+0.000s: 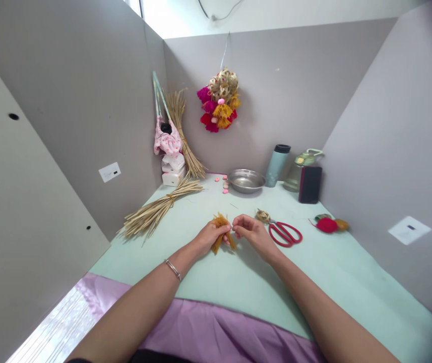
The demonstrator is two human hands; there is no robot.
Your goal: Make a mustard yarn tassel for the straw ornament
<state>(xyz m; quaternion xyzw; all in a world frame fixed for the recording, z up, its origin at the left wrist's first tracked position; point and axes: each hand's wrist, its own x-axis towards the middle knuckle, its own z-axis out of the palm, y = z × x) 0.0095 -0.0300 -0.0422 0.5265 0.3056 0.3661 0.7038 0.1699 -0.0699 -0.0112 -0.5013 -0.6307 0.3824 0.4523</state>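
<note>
My left hand is closed around a bundle of mustard-yellow yarn just above the pale green table; strands stick out above and below the fist. My right hand is right beside it, fingertips pinched at the bundle's middle, seemingly on a thin thread that is too small to make out. Red-handled scissors lie just right of my right hand, with a small ball of straw-coloured twine at their tip.
A tied bundle of straw lies at the left, another leans in the back corner. Steel bowl, teal flask, glass jug and dark box stand at the back. Red and orange pompoms lie right. Tassels hang on the wall.
</note>
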